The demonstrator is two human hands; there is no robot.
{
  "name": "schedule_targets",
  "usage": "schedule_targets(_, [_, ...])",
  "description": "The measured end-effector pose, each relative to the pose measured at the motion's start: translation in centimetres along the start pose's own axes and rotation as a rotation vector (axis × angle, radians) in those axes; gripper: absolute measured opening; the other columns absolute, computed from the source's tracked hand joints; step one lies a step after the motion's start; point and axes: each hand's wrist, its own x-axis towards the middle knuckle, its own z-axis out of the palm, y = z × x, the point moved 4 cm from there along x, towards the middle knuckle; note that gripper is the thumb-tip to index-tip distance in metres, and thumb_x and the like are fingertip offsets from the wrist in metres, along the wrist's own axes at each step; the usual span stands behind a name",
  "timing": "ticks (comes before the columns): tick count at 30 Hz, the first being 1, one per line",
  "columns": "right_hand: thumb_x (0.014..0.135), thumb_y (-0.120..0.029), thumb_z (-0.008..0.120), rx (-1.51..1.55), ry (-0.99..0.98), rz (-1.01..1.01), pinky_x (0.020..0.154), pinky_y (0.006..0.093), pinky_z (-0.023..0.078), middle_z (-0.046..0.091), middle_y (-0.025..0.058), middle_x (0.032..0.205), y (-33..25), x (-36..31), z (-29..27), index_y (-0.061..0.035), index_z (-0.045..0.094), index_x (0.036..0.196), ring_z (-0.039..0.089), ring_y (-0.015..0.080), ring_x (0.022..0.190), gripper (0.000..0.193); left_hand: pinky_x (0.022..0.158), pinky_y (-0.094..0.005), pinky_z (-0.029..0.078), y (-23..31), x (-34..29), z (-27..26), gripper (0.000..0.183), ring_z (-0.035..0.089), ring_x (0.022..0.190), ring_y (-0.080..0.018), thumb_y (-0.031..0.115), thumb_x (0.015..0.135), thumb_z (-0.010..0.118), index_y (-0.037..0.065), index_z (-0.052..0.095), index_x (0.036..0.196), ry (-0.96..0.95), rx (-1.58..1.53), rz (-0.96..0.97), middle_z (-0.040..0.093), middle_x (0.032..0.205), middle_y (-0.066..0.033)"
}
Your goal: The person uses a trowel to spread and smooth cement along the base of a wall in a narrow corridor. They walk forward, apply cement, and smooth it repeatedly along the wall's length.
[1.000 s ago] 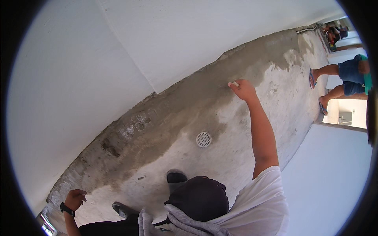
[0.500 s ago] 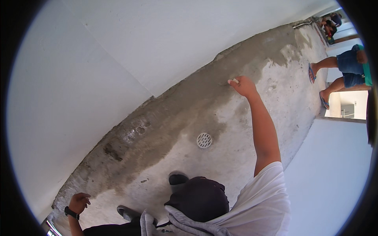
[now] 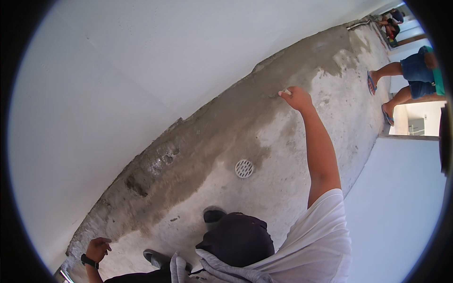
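With my right arm stretched far out, my right hand (image 3: 298,99) is closed around a pale-handled tool (image 3: 285,92). Only the handle shows clearly; the rest is hidden by the hand or blends with the grey floor. The hand is over the edge of a damp, dark grey cement strip (image 3: 236,106) along the foot of the wall. At the lower left, my left hand (image 3: 98,249) holds nothing. Its fingers are loosely bent and apart, near the strip's near end, and a black watch (image 3: 89,261) circles that wrist.
A round white drain cover (image 3: 244,169) lies in the pale concrete floor (image 3: 283,174). The white wall (image 3: 118,61) runs along the strip. At the right stands a person in blue shorts (image 3: 417,70) and flip-flops, by a doorway. More people (image 3: 390,23) are at the far end.
My right hand has shifted slightly right and up in the picture with the tool. My left hand appears a little further right and lower. The view has tilted slightly.
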Motion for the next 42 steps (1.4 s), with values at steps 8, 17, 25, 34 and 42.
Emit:
schedule_targets(8, [0.089,-0.056,0.071,0.114,0.003,-0.140,0.074,0.0501,0.052,0.067,0.0255,0.077,-0.5,-1.4,0.8,0.0034,0.071,0.085,0.067,0.0442,0.080,0.060,0.055,-0.0274,0.052,-1.5,0.5,-0.2,0.026,0.064,0.057,-0.0139,0.002,0.087,0.057,-0.006,0.073,0.106,-0.030,0.003,0.025,0.073,0.075,-0.0115])
schedule_targets(17, [0.089,-0.061,0.067,-0.010,0.066,0.148,0.087,0.0491,0.055,0.075,0.0218,0.098,3.8,0.9,-0.8,-0.0072,0.079,0.104,0.071,0.0406,0.097,0.057,0.055,-0.0275,0.052,-1.4,-0.2,-0.6,0.026,0.064,0.057,-0.0136,0.002,0.088,0.057,-0.005,0.073,0.106,0.004,-0.002,0.004,0.073,0.074,-0.0113])
schedule_targets(25, [0.088,-0.061,0.068,-0.031,-0.119,-0.116,0.083,0.0491,0.054,0.074,0.0213,0.094,-0.7,0.3,1.2,-0.0023,0.076,0.095,0.071,0.0404,0.095,0.059,0.054,-0.0271,0.052,-2.2,0.4,-0.6,0.027,0.064,0.056,-0.0142,0.003,0.085,0.058,-0.005,0.074,0.105,-0.004,-0.009,0.006,0.073,0.073,-0.0107])
schedule_targets(34, [0.088,-0.055,0.071,0.150,0.186,0.012,0.079,0.0486,0.054,0.071,0.0266,0.084,4.8,1.1,-0.1,0.0036,0.074,0.093,0.070,0.0438,0.087,0.059,0.055,-0.0281,0.052,-1.9,-0.5,-0.7,0.028,0.064,0.058,-0.0142,0.002,0.086,0.057,-0.006,0.073,0.107,-0.001,0.004,-0.027,0.073,0.074,-0.0115])
schedule_targets(42, [0.092,-0.045,0.069,0.119,0.148,0.156,0.085,0.0520,0.055,0.072,0.0292,0.098,-1.3,-2.9,3.0,0.0035,0.071,0.100,0.070,0.0463,0.098,0.049,0.056,-0.0269,0.051,-1.3,-1.1,-0.6,0.028,0.063,0.058,-0.0127,0.002,0.087,0.057,-0.005,0.073,0.108,-0.010,-0.031,0.055,0.073,0.074,-0.0099])
